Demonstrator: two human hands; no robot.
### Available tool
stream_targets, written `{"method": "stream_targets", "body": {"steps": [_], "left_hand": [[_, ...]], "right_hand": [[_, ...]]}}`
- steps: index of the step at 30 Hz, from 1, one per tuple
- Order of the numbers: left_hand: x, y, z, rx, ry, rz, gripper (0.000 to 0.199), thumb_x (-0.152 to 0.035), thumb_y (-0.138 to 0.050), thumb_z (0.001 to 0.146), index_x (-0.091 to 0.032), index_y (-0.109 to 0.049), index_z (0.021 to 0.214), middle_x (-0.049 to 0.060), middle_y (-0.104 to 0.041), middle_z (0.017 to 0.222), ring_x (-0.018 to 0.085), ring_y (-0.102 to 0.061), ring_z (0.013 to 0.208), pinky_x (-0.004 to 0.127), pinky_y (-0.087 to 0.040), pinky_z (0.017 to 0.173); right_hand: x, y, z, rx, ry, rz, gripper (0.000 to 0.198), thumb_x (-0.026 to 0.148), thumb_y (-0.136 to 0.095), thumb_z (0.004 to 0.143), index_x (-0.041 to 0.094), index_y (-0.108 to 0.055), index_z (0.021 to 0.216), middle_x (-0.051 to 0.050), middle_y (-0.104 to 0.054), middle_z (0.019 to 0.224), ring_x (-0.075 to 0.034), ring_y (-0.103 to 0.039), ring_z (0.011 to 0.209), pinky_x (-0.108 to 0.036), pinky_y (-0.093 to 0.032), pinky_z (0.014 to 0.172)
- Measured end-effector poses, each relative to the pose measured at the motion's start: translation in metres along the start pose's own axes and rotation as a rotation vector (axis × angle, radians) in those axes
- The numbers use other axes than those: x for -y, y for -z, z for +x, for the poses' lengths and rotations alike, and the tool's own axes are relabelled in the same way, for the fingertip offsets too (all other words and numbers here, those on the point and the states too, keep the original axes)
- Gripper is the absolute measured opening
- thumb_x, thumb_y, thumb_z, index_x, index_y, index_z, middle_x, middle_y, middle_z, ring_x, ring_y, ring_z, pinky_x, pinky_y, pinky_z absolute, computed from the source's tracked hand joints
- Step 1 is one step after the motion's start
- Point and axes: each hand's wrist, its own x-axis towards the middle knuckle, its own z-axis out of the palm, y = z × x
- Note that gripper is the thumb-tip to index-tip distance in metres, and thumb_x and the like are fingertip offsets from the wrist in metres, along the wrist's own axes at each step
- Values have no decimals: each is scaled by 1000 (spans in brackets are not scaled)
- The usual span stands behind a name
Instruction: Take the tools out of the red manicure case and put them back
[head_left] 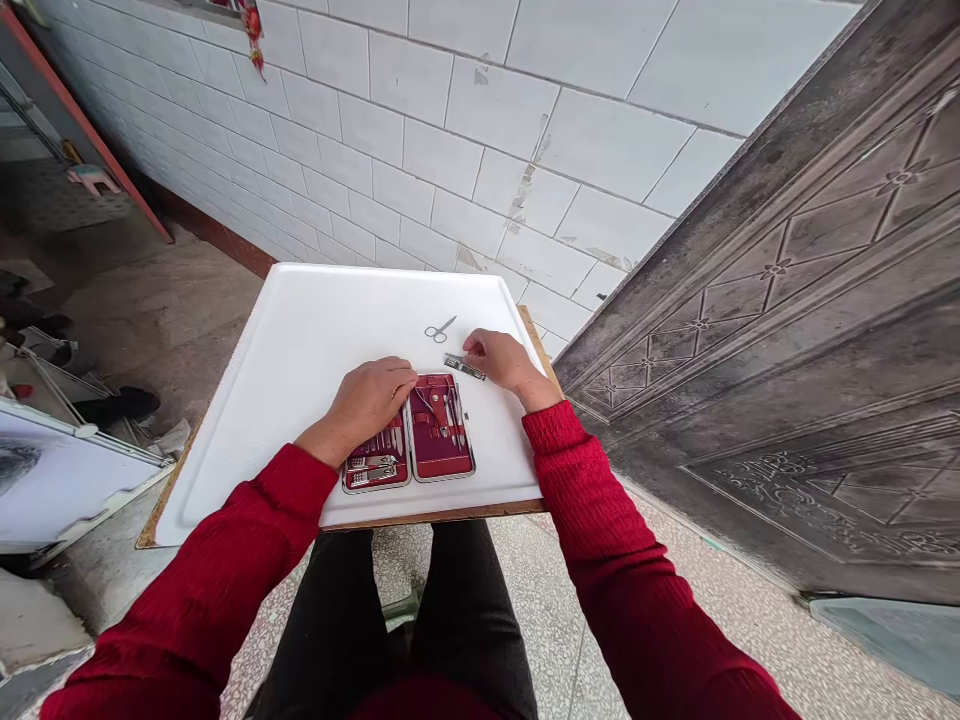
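Observation:
An open manicure case (pixel 444 466) with a red lining lies on the white board, small metal tools strapped in both halves. My left hand (pixel 371 400) covers the upper part of its left half, fingers closed at the top edge near the hinge. Beyond the case, my right hand (pixel 501 358) has its thumb and fingers closed at a silver nail clipper (pixel 463 367), which is low over or on the board. Small scissors (pixel 441 330) lie on the board just past the clipper. Two more clippers (pixel 373 470) sit in the case's left half.
The white board (pixel 300 330) has a raised rim and rests on a wooden top (pixel 534 335). A white tiled wall (pixel 420 130) stands behind it. To the right is a dark patterned metal door (pixel 750 330). A white panel (pixel 67 480) stands at the left.

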Motion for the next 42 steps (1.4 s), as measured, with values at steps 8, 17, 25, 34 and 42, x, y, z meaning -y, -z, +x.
{"method": "stream_targets", "body": {"steps": [8,17,25,34,42], "left_hand": [[0,1,0,-3,25,-30,40,-33,-40,110,-22,-77,95,6,-79,114,24,-72,103,36,-54,83],[-6,3,4,-72,383,-347,34,-42,-58,100,-25,-78,120,5,-80,126,27,-75,110,38,-55,99],[-2,5,8,-77,516,-517,34,-46,-61,93,-24,-83,106,3,-84,103,25,-75,95,35,-54,86],[-3,5,6,-106,509,-612,31,-46,-66,88,-24,-86,98,1,-84,96,24,-74,90,34,-53,84],[-8,8,7,-99,576,-700,29,-44,-66,83,-21,-84,83,1,-81,82,19,-68,74,30,-49,70]], "right_hand": [[4,-10,-1,-66,97,-190,10,14,-64,94,20,-71,91,-8,-75,104,-19,-62,86,-30,-32,64],[13,-23,-12,-248,396,-1,10,15,-60,95,19,-67,100,-6,-73,95,-20,-60,81,-30,-37,70],[22,-42,-16,-262,618,294,8,20,-62,98,21,-69,100,-4,-71,93,-19,-62,84,-30,-48,74],[17,-42,-19,-236,604,395,13,21,-67,98,21,-80,100,-6,-78,97,-19,-69,86,-31,-52,76],[19,-39,-21,-189,607,344,15,23,-66,99,20,-78,91,-4,-76,89,-16,-65,77,-29,-46,72]]}}
